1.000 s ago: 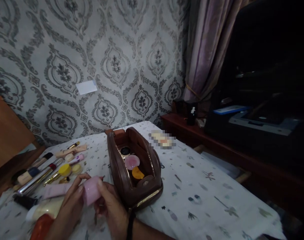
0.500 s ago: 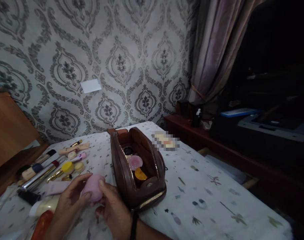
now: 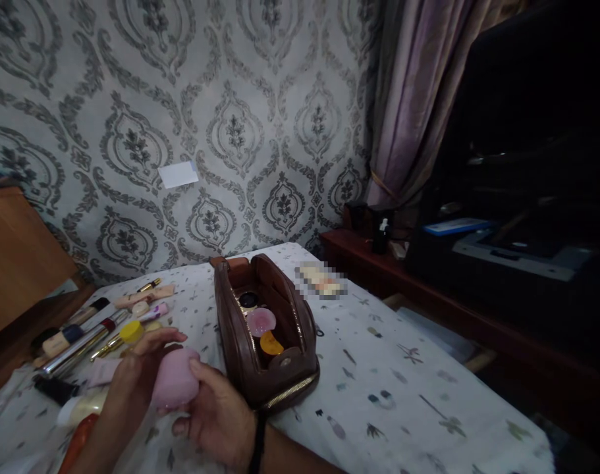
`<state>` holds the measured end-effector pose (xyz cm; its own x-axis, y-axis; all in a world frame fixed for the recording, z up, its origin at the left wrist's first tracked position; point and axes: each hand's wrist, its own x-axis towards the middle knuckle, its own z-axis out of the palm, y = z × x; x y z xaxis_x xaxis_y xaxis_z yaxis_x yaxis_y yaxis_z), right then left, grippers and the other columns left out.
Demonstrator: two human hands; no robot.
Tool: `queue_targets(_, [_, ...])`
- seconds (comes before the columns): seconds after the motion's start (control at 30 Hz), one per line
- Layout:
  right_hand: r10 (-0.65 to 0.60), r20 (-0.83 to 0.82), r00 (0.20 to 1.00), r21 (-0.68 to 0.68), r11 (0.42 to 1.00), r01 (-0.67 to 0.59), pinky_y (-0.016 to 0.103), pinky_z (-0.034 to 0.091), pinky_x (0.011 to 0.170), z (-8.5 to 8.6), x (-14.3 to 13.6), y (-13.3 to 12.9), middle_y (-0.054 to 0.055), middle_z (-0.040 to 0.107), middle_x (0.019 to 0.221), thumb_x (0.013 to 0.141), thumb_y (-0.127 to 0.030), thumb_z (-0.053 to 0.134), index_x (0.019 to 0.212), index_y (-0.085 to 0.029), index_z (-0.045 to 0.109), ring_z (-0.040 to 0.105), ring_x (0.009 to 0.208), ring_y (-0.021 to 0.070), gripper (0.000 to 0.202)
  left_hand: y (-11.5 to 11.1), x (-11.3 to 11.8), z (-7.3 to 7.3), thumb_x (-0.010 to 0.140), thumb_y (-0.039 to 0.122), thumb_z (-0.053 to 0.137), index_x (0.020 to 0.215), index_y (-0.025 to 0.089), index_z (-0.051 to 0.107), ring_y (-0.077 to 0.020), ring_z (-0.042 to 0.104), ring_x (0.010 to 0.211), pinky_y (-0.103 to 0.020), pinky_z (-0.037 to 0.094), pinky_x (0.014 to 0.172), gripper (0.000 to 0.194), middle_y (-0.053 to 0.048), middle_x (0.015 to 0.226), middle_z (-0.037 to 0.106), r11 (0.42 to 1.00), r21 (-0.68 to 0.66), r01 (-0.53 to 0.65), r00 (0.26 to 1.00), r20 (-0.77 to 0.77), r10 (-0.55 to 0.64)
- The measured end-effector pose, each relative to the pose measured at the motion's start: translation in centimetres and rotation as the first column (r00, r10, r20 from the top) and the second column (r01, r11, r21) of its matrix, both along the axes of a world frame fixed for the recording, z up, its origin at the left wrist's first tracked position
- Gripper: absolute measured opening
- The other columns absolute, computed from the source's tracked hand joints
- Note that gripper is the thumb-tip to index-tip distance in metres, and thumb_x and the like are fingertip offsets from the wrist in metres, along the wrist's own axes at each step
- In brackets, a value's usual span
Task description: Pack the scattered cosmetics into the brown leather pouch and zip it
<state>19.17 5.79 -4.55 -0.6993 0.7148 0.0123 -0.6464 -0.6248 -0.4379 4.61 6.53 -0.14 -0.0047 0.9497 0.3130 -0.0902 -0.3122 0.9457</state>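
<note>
Pink jar (image 3: 175, 380) in right fingers (image 3: 183, 426) near brown bag (image 3: 236, 359)

We look from one camera worn on the head, forward and somewhat down, over a table covered with white printed cloth (image 3: 388, 368), towards a wall with grey damask-patterned paper (image 3: 280, 207). The bare left hand (image 3: 137, 370) and the bare right hand (image 3: 223, 409) are near to us, low and left of centre.

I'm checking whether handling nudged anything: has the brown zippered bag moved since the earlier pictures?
No: the brown zippered bag shows no clear shift against the printed tablecloth.
</note>
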Motion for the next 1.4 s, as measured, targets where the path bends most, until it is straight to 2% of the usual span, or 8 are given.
queue_targets(0.13, [0.171, -0.066, 0.983, 0.094, 0.982, -0.164, 0.022, 0.036, 0.052, 0.2, 0.6, 0.1, 0.003, 0.071, 0.083, 0.06, -0.065, 0.073, 0.108, -0.015, 0.064, 0.063, 0.064, 0.0139, 0.07, 0.9, 1.7, 1.6, 0.079, 0.069, 0.059, 0.097, 0.02, 0.07, -0.0231, 0.062, 0.097, -0.033, 0.054, 0.084, 0.054, -0.008, 0.097, 0.069, 0.998, -0.049, -0.044, 0.99, 0.134, 0.051])
queue_targets(0.27, [0.266, -0.027, 0.964, 0.222, 0.942, -0.254, 0.024, 0.036, 0.059, 0.5, 1.0, -0.2, 0.01, 0.073, 0.096, 0.062, -0.069, 0.064, 0.099, -0.013, 0.065, 0.063, 0.072, 0.0163, 0.067, 2.6, 2.4, 1.0, 0.091, 0.053, 0.053, 0.12, 0.023, 0.063, -0.0232, 0.06, 0.106, -0.037, 0.049, 0.094, 0.043, -0.007, 0.109, 0.068, 0.983, 0.163, -0.078, 0.96, -0.254, 0.119])
queue_targets(0.33, [0.292, 0.002, 0.956, 0.259, 0.924, -0.283, 0.025, 0.035, 0.059, 0.6, 1.0, -0.4, 0.013, 0.072, 0.1, 0.06, -0.071, 0.062, 0.098, -0.012, 0.065, 0.064, 0.077, 0.0186, 0.071, 3.5, 2.9, 0.4, 0.094, 0.045, 0.052, 0.128, 0.024, 0.059, -0.0247, 0.059, 0.111, -0.041, 0.046, 0.099, 0.041, -0.008, 0.118, 0.065, 0.921, 0.389, -0.034, 0.822, -0.513, 0.248])
queue_targets(0.43, [0.33, 0.027, 0.944, 0.299, 0.898, -0.322, 0.026, 0.034, 0.058, 0.5, 0.9, -0.7, 0.015, 0.072, 0.102, 0.056, -0.071, 0.061, 0.099, -0.011, 0.063, 0.065, 0.084, 0.022, 0.074, 4.1, 4.2, 0.2, 0.095, 0.031, 0.051, 0.139, 0.028, 0.049, -0.0254, 0.051, 0.125, -0.043, 0.041, 0.107, 0.044, -0.008, 0.136, 0.055, 0.752, 0.649, 0.116, 0.623, -0.637, 0.454])
queue_targets(0.6, [0.368, 0.047, 0.929, 0.331, 0.871, -0.362, 0.028, 0.035, 0.06, 0.6, 0.8, -0.9, 0.016, 0.072, 0.104, 0.054, -0.067, 0.061, 0.101, -0.012, 0.061, 0.065, 0.083, 0.0228, 0.072, 4.1, 5.6, 1.0, 0.095, 0.01, 0.041, 0.148, 0.033, 0.036, -0.0251, 0.033, 0.142, -0.045, 0.035, 0.113, 0.057, -0.006, 0.152, 0.038, 0.587, 0.75, 0.305, 0.536, -0.644, 0.545])
queue_targets(0.8, [0.388, 0.025, 0.921, 0.331, 0.866, -0.374, 0.027, 0.038, 0.059, 1.2, 1.2, -1.2, 0.014, 0.072, 0.102, 0.061, -0.061, 0.06, 0.103, -0.011, 0.062, 0.063, 0.072, 0.0166, 0.065, 4.3, 5.1, 1.5, 0.096, 0.009, 0.039, 0.142, 0.029, 0.044, -0.0258, 0.032, 0.143, -0.048, 0.038, 0.112, 0.051, -0.008, 0.149, 0.044, 0.605, 0.682, 0.411, 0.529, -0.719, 0.451])
queue_targets(1.17, [0.354, -0.064, 0.933, 0.301, 0.898, -0.32, 0.027, 0.045, 0.061, 0.7, 1.4, -1.5, 0.007, 0.07, 0.083, 0.056, -0.051, 0.077, 0.095, -0.011, 0.064, 0.059, 0.068, 0.0151, 0.058, 3.5, 6.0, 0.8, 0.095, 0.006, 0.04, 0.132, 0.027, 0.053, -0.0198, 0.043, 0.136, -0.041, 0.039, 0.112, 0.044, -0.007, 0.142, 0.051, 0.655, 0.698, 0.289, 0.666, -0.638, 0.386])
queue_targets(1.4, [0.288, 0.05, 0.956, 0.301, 0.909, -0.289, 0.047, 0.045, 0.088, 0.8, 1.8, -1.7, 0.003, 0.063, 0.07, 0.052, -0.052, 0.078, 0.094, -0.01, 0.065, 0.058, 0.066, 0.0167, 0.061, 3.3, 6.1, 0.3, 0.096, 0.009, 0.039, 0.13, 0.028, 0.054, -0.0214, 0.042, 0.137, -0.044, 0.039, 0.112, 0.042, -0.007, 0.143, 0.051, 0.676, 0.689, 0.26, 0.699, -0.618, 0.361])
